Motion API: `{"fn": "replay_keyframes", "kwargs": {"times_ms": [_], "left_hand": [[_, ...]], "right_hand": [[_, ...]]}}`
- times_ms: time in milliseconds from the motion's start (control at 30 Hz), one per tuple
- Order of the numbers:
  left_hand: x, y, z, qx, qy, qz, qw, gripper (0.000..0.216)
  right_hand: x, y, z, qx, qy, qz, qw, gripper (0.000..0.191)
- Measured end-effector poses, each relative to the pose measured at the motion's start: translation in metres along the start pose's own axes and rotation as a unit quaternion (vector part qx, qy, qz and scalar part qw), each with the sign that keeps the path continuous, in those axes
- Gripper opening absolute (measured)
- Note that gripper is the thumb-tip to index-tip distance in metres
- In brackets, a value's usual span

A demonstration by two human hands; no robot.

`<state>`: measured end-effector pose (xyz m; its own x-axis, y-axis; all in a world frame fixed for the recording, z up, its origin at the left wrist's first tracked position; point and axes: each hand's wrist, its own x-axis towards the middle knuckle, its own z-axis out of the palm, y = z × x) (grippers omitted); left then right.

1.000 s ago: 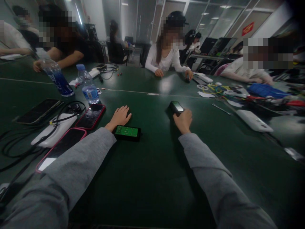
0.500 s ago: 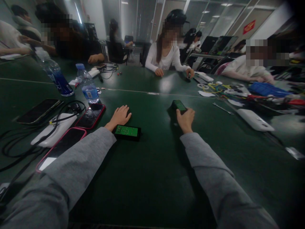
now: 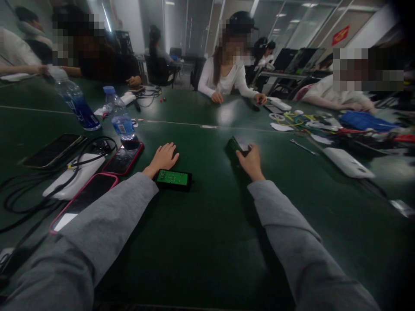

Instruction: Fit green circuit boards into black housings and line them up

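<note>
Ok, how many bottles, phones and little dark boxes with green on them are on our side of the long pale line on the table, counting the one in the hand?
Clear plastic bottles with blue labels: 2
Flat rectangular phones with dark screens: 3
Small dark boxes showing green, one in the right hand: 2
Total: 7

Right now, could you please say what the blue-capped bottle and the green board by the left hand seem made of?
Bottle: probably glossy plastic, being transparent with glints. Board: likely coated circuit-board laminate, given pale marks on green; sheen unclear.
</note>
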<state>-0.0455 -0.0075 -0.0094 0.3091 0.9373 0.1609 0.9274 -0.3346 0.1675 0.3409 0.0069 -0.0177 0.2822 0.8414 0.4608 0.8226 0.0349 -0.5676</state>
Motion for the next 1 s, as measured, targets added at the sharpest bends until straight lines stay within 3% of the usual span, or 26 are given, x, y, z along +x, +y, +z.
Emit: {"fn": "replay_keyframes", "kwargs": {"times_ms": [167,333,600,833,1000], "left_hand": [[0.001,-0.001,0.0,-0.003,-0.004,0.001,1.0,0.061],[0.001,-0.001,0.0,-0.006,-0.011,-0.002,1.0,0.062],[0.002,-0.004,0.003,-0.01,-0.003,0.0,1.0,0.062],[0.001,-0.001,0.0,-0.003,-0.013,-0.002,1.0,0.063],[0.0,-0.002,0.0,-0.009,0.003,0.002,1.0,0.06]], "right_hand": [[0.003,0.0,-0.006,0.018,0.006,0.043,0.999,0.063],[-0.006,-0.013,-0.015,-0.089,0.039,-0.066,0.993,0.061],[-0.02,-0.033,-0.006,-0.174,-0.059,-0.184,0.966,0.06],[-0.02,-0.038,-0.004,-0.204,-0.03,-0.174,0.963,0.049],[-0.017,-0.036,-0.009,-0.204,-0.011,-0.129,0.97,0.045]]}}
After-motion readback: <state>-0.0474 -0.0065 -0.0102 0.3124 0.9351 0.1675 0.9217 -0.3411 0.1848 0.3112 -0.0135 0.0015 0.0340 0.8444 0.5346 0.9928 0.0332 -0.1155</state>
